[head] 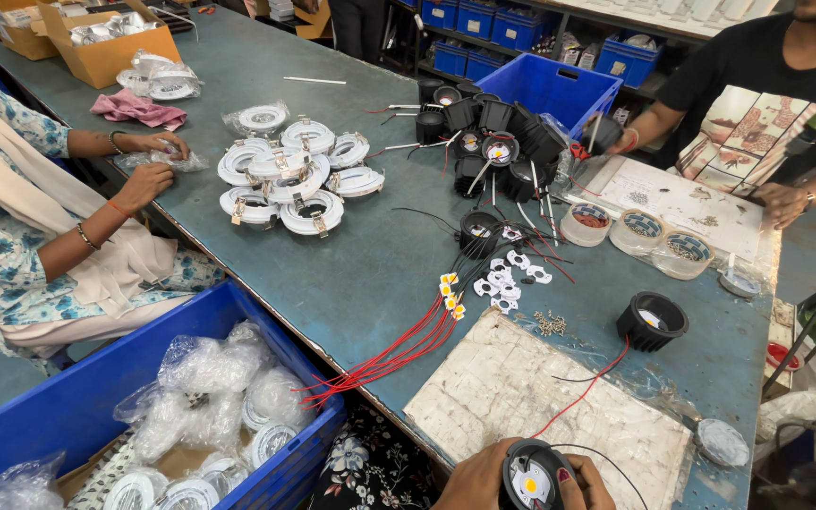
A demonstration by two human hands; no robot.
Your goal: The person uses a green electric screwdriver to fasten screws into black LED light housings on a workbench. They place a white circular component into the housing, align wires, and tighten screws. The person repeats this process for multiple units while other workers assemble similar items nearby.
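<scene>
A: Report surroundings and obstructions.

B: I stand at the 6 o'clock edge of a worn teal worktable (370,274). Directly ahead lies a scuffed white board (521,387). At 11 o'clock from my hands, a bundle of red wires (389,354) runs over the table edge to small yellow LED chips (450,291). Beyond, at 12 o'clock, white star-shaped plates (507,279) are scattered; a cluster of black ribbed housings (498,142) stands further back. A stack of white round trim rings (285,179) lies at 10 o'clock. One separate black housing (652,321) stands at 1 o'clock. A blue crate (87,397) of plastic-wrapped rings sits at 9 o'clock. Other persons' hands work at the far left and far right.

A: Describe the held part.

B: A black cylindrical lamp housing (533,474), white inside, with a yellow round LED at centre. A red wire (583,392) leads from it across the board.

A: Grip state?

B: My left hand (474,482) cups its left side; my right hand (589,484) closes on its right side, thumb on the rim. The housing sits between both palms, at the bottom edge of view.
</scene>
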